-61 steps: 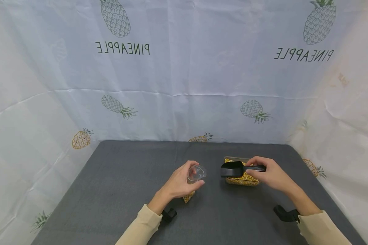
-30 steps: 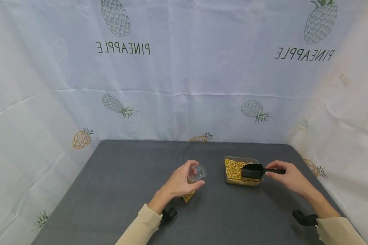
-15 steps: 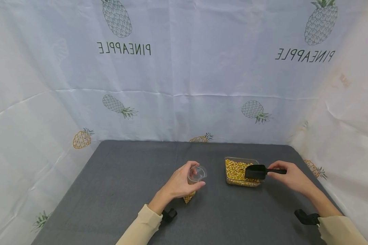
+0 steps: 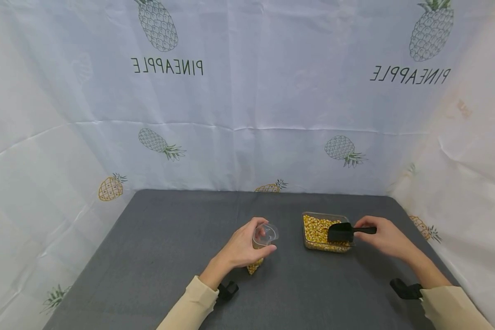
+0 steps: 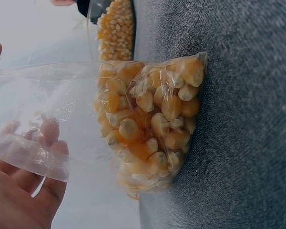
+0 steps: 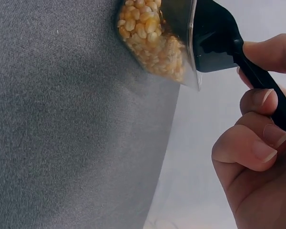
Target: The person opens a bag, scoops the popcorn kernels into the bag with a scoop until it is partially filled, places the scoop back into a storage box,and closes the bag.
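A clear plastic bag (image 5: 148, 124) with corn kernels in its bottom stands on the grey tabletop. My left hand (image 4: 243, 245) grips its upper part, thumb and fingers curled round the round open mouth. To the right, my right hand (image 4: 385, 236) holds a black scoop (image 4: 340, 232) by its handle. The scoop's head overlaps the right end of a clear rectangular container (image 4: 327, 248) of yellow corn kernels (image 4: 315, 228). In the right wrist view, the scoop (image 6: 214, 38) is at the container's rim, thumb and fingers pinching the handle.
The dark grey table (image 4: 169, 247) ends at a white pineapple-print curtain (image 4: 247, 91) behind and at both sides. Black wrist mounts (image 4: 228, 290) hang under the forearms, close over the tabletop.
The scoop moved right from across the container to its right end, then slightly back left in the last half second. The left hand and bag have stayed in place.
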The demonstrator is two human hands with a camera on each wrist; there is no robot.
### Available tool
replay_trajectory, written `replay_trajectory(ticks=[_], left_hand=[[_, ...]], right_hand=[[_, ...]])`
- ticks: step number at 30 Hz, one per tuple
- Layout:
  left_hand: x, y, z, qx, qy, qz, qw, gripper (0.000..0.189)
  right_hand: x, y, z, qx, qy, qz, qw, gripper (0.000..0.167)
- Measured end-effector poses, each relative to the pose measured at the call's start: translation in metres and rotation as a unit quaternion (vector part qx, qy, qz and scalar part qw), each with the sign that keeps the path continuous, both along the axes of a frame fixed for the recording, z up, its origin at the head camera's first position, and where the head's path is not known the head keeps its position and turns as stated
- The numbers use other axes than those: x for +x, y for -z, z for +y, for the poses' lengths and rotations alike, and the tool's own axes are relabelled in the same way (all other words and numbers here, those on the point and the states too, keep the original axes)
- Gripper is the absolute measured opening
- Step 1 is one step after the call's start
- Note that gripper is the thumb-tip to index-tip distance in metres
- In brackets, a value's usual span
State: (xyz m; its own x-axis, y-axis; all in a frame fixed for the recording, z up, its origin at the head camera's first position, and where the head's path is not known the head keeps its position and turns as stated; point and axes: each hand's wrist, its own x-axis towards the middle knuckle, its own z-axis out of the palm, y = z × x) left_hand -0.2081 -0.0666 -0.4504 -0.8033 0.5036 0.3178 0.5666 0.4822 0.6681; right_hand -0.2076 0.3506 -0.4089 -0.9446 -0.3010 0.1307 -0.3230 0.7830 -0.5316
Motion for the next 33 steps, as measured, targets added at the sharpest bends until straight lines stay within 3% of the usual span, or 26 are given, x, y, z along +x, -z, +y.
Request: replay_trajectory(ticks=[33], left_hand=[[-0.001,-0.001,0.0,0.006,0.007,0.008,0.9999,0.066]], right_hand=[[-0.009,0.031,-0.013,-0.058,0.003,-0.04,0.9975,0.031]])
